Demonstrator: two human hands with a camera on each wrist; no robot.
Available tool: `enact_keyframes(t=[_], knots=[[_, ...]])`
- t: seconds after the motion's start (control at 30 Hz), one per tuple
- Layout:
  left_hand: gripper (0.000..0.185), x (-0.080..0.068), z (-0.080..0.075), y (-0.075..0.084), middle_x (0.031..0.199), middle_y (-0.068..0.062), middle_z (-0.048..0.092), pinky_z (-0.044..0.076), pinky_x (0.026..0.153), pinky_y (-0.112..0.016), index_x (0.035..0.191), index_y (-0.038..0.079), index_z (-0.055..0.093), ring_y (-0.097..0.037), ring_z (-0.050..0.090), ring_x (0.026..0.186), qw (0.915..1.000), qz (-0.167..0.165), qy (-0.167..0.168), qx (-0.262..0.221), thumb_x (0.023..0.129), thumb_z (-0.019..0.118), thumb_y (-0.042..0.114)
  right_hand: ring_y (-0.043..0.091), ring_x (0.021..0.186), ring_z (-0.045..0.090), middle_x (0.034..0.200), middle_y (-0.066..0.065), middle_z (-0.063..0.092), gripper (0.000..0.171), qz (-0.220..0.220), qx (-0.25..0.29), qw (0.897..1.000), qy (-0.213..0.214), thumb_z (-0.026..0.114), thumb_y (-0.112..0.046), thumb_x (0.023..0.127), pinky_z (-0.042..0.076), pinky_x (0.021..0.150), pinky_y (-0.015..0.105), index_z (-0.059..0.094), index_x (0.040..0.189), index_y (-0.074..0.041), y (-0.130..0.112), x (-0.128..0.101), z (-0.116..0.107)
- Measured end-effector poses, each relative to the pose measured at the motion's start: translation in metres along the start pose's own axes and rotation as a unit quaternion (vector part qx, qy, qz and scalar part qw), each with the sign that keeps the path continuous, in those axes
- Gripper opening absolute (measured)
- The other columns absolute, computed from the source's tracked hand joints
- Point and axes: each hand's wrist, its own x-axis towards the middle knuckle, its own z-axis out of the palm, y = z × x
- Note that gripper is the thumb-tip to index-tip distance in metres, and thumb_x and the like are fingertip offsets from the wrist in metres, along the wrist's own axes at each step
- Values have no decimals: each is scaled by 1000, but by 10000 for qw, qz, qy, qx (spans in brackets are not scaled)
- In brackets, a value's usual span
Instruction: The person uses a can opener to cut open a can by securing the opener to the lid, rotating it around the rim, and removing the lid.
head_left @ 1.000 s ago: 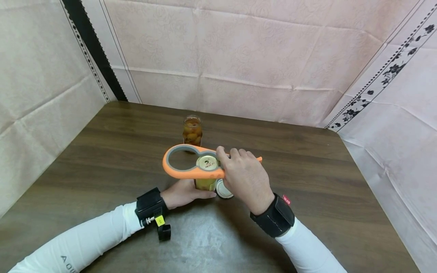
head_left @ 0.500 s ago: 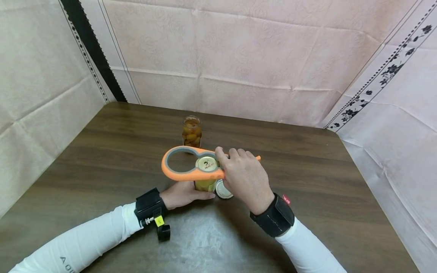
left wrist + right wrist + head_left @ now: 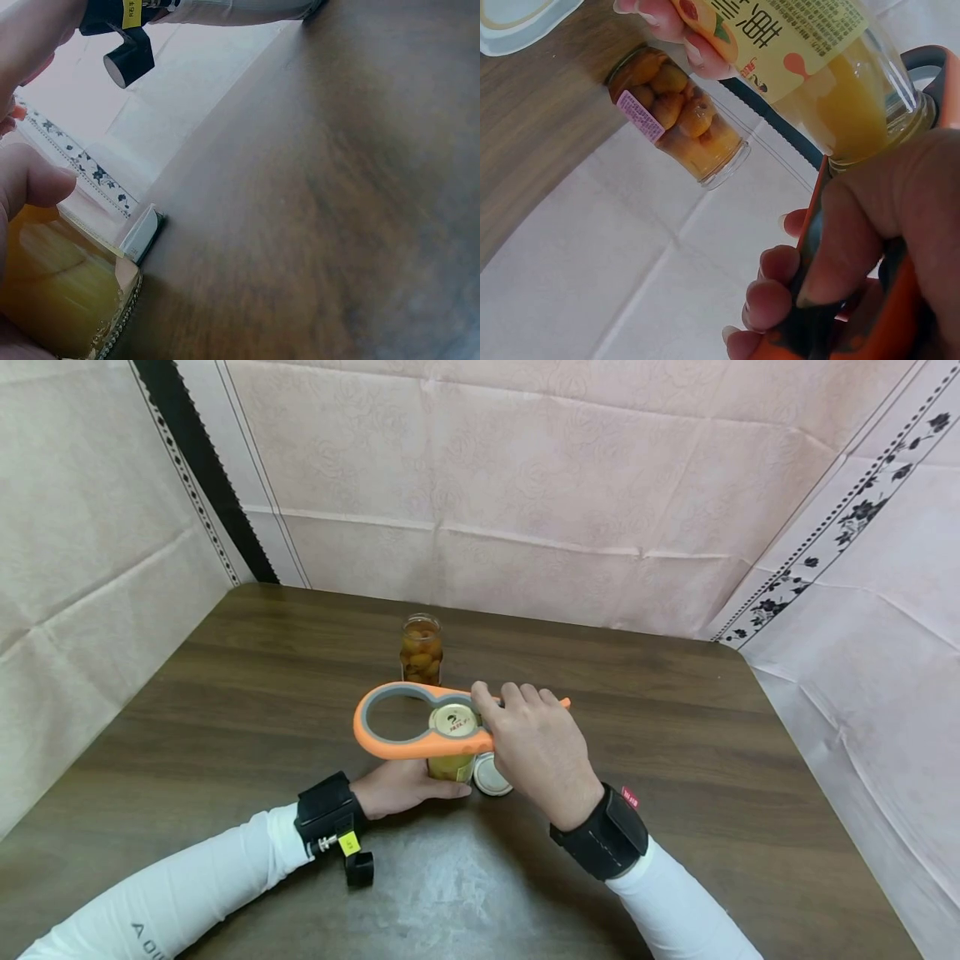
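Observation:
My left hand (image 3: 405,789) grips an upright glass jar (image 3: 450,767) of yellow contents, its thumb along the near side. In the right wrist view the jar's yellow fruit label (image 3: 802,45) shows beside the left fingertips. An orange and grey jar opener (image 3: 423,748) lies flat over the jar, the smaller of its two loops around the pale printed lid (image 3: 454,720). Fingers and thumb of my right hand (image 3: 540,747) are wrapped around the opener's handles. The left wrist view catches the left thumb (image 3: 37,180) over the jar's side, with the lid out of frame.
Behind the opener stands a lidless glass jar of brown round fruit (image 3: 422,652). A loose white lid (image 3: 492,777) lies right of the gripped jar, partly under the right hand. Pale patterned cloth (image 3: 525,493) hangs along the far edge of the wooden table (image 3: 247,693).
The opener has turned very slightly: its looped end has come a little toward me and its handle end has gone a little away. Both grips look the same.

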Motion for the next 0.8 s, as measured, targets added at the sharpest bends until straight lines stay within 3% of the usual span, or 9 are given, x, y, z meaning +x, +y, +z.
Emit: enact_keyframes(t=[0.2, 0.43, 0.63, 0.8], knots=[[69, -1, 1, 0, 140, 0, 60, 44, 111, -40, 146, 23, 48, -19, 56, 124, 9999, -123, 7, -98, 87, 81, 12, 20, 67, 61, 75, 5, 62, 32, -38, -86, 10000, 1, 63, -2, 87, 50, 62, 31, 60, 119, -11, -1, 0, 0], [68, 0, 0, -1, 141, -3, 59, 42, 112, -45, 146, 23, 48, -19, 56, 124, 9999, -102, -50, -64, 87, 80, 12, 20, 69, 61, 77, 5, 63, 32, -68, -198, 9998, 36, 64, -3, 89, 49, 62, 30, 60, 119, -11, 0, 0, 2], [67, 0, 0, -1, 142, -9, 58, 45, 108, -32, 146, 22, 46, -22, 55, 124, 9998, -20, -169, -90, 88, 79, 13, 20, 69, 61, 76, 5, 62, 31, -85, -263, 9995, 123, 66, -3, 90, 49, 62, 30, 60, 118, -12, 0, 1, 2], [72, 1, 0, 0, 144, -2, 55, 44, 109, -26, 150, 24, 42, -25, 53, 130, 9995, 17, -227, -222, 89, 79, 11, 20, 71, 61, 77, 5, 62, 30, -87, -266, 9994, 215, 67, -3, 90, 49, 62, 30, 60, 118, -12, -1, 2, 2]])
